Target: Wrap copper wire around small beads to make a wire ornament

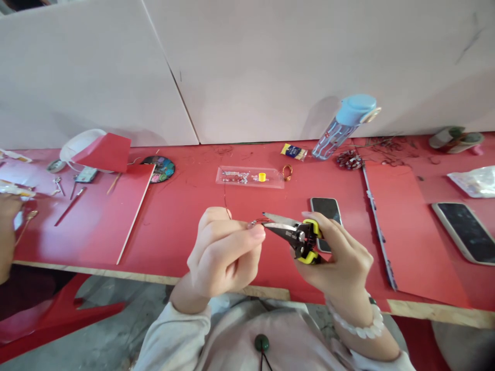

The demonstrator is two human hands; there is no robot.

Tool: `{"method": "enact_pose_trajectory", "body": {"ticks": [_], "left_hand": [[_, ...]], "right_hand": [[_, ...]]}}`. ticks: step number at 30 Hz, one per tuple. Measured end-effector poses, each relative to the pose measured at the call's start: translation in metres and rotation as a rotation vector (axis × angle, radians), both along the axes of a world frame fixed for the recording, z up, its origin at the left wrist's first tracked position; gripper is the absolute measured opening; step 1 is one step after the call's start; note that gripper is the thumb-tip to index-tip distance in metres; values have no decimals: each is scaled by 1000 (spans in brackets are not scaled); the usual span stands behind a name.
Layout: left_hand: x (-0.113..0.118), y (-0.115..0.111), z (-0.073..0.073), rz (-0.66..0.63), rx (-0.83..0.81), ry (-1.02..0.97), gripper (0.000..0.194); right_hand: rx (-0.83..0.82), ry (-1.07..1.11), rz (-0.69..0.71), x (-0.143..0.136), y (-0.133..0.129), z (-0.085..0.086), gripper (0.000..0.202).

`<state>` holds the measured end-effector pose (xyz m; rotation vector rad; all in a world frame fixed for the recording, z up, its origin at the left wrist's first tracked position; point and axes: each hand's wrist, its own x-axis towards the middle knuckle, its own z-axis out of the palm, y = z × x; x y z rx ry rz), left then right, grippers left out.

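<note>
Between thumb and fingers, my left hand (226, 252) pinches a thin dark red cord (225, 198) with a few tiny beads at the fingertips. My right hand (340, 252) is closed around small scissors (296, 234) with black and yellow handles. The blades are parted and point left, their tips beside the cord at my left fingertips. Whether the blades touch the cord is too small to tell. Beyond my hands lies a clear tray (276, 180) of small beads with a yellow ring-shaped piece (262, 177).
Behind the tray are a small packet (294, 152) and a blue-capped bottle (344, 126). A phone (326, 211) lies beyond my right hand. Red boards (413, 232) flank the work area. Another person's hand (7, 226) is at the far left, near a palette (164, 169) and tools.
</note>
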<state>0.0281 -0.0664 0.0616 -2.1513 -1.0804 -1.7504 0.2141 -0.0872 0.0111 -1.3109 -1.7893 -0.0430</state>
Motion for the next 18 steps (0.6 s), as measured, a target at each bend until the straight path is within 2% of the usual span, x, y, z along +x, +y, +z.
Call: {"method": "enact_pose_trajectory", "body": {"ticks": [4,8,13,18], "left_hand": [[1,6,-4,-30,108,-42,13],[0,5,-9,3,161,-17,12],[-2,2,-13,34,152,17,15],[1,3,-11,14,171,-38,13]], "right_hand": [[-64,23,6,-2,-2,2,46],[-67,31,18,-4,-3,3,49],[-60,35,20,-4,-4,3,49],[-61,30,18,-3,-4,3,48]]}}
